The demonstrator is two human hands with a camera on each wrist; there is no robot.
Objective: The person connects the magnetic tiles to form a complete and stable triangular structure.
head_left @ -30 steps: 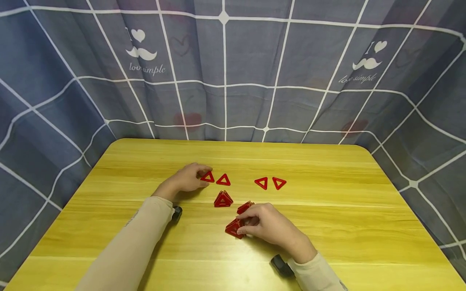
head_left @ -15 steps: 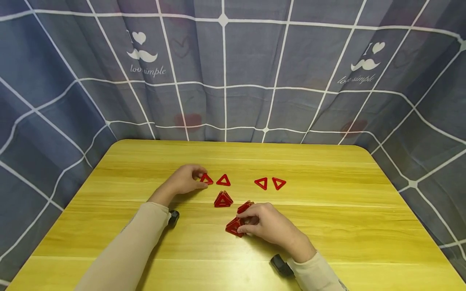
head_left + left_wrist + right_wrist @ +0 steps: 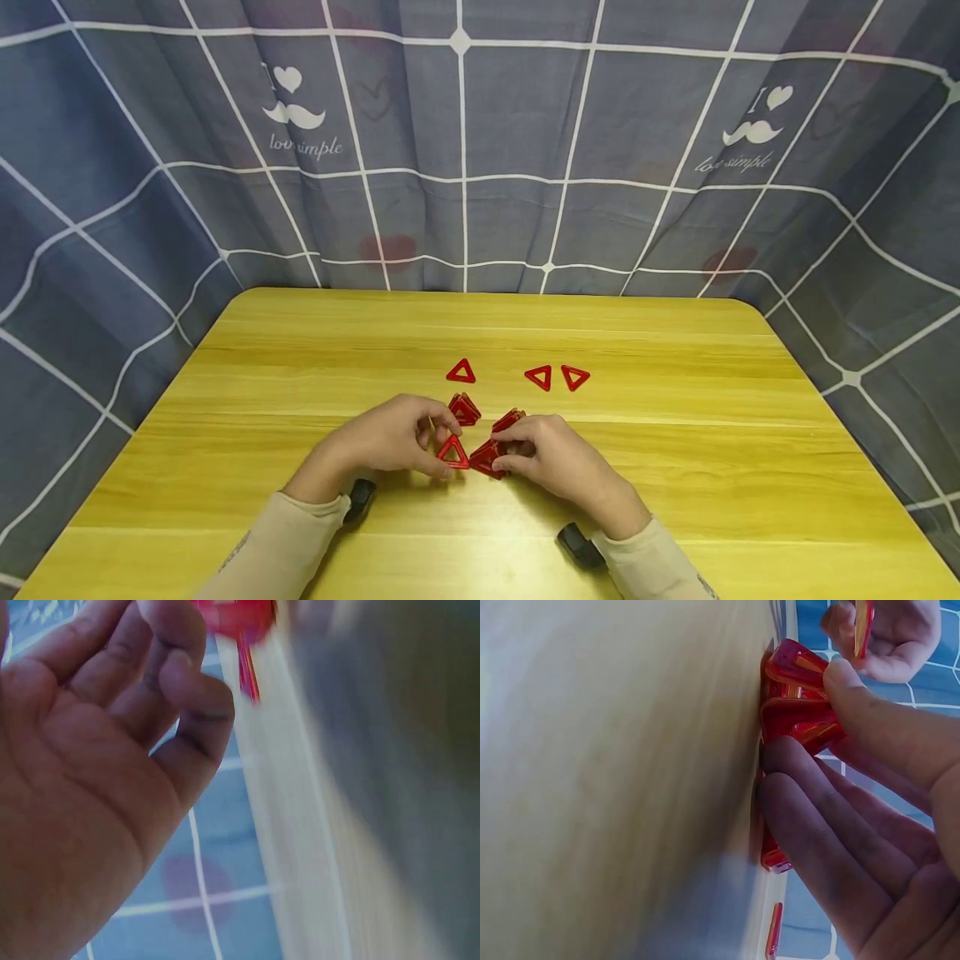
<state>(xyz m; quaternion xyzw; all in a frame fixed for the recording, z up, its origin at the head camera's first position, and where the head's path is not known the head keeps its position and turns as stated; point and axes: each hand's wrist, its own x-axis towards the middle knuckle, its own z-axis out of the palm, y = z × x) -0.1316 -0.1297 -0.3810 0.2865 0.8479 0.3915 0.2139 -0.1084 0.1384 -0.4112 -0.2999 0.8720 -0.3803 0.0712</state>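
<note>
In the head view, my left hand [image 3: 397, 435] holds a red triangular frame tile [image 3: 462, 456] upright between thumb and fingers, just left of a small red pyramid [image 3: 486, 461] built of such tiles. My right hand [image 3: 558, 458] pinches that pyramid on the table. The right wrist view shows its thumb and fingers against the red pyramid [image 3: 799, 712], with the left hand's tile [image 3: 863, 631] close by. Right behind it stands a second pyramid [image 3: 507, 420], partly covered by the right fingers. A third pyramid [image 3: 466, 409] sits beyond the left fingertips.
Farther back on the wooden table [image 3: 300, 333] lie a flat red triangle [image 3: 461, 380] and, to its right, two more, a left triangle [image 3: 548, 379] and a right triangle [image 3: 567, 378]. A blue-grey checked curtain [image 3: 510, 150] surrounds the table's back and sides.
My left hand has taken the leftmost flat triangle from the back row and brought it forward and right, near the front pyramid. The right hand has barely moved, the pyramid shifting slightly.
</note>
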